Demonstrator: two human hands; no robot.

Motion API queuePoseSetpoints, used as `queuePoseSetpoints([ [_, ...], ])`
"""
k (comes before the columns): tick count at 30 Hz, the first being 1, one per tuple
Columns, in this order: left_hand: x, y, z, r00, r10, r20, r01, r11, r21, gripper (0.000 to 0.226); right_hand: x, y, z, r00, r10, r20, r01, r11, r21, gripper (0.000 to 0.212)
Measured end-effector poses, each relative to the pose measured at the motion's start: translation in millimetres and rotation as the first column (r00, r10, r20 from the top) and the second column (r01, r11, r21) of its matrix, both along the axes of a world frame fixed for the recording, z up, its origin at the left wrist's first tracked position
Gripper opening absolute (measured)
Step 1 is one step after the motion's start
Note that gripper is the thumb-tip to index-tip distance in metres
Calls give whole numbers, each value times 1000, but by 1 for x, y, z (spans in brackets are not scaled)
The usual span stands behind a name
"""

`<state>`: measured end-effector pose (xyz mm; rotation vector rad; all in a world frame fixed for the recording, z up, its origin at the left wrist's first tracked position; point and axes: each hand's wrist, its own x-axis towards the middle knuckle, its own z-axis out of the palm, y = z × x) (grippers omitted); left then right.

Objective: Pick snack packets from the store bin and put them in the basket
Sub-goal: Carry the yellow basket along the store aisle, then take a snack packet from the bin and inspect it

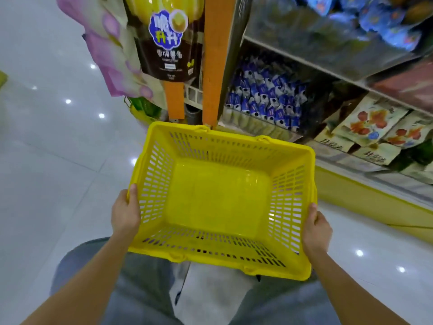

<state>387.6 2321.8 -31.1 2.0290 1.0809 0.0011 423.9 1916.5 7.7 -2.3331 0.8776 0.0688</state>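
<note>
An empty yellow plastic basket (290, 195) with slotted walls is held out in front of me above the floor. My left hand (125, 213) grips its left rim and my right hand (316, 231) grips its right rim. Beyond the basket's far edge, a shelf bin (246, 124) holds several small blue-and-white snack packets (264, 97). To the right, a lower bin holds cream packets with red fruit prints (372, 123). More blue packets (375, 17) lie on the top shelf.
An orange shelf post (215, 66) stands just behind the basket. A dark brown snack bag (168, 41) and pink-and-cream bags (112, 50) hang at the shelf end. A yellow shelf base (365, 200) runs along the right. Glossy white tiled floor (46, 160) spreads to the left.
</note>
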Motion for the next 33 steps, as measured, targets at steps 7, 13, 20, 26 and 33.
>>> queuePoseSetpoints([
  [7,18,-9,-111,1000,-21,-14,21,1000,-19,49,6,-12,-111,1000,-4,-30,3,1000,-30,50],
  [13,33,-18,-176,998,-65,-13,65,998,18,46,11,-24,-182,999,13,-52,-16,998,-53,58],
  [20,39,-34,-214,989,-136,-56,142,981,131,47,17,-39,-229,999,34,-20,-36,995,-89,61],
  [26,53,-36,-217,981,-186,-59,194,963,187,53,15,-43,-249,999,44,-22,-45,997,-68,60],
  [33,62,-30,-198,944,-292,-153,305,950,68,54,14,-42,-228,985,140,-104,-135,990,50,49],
])
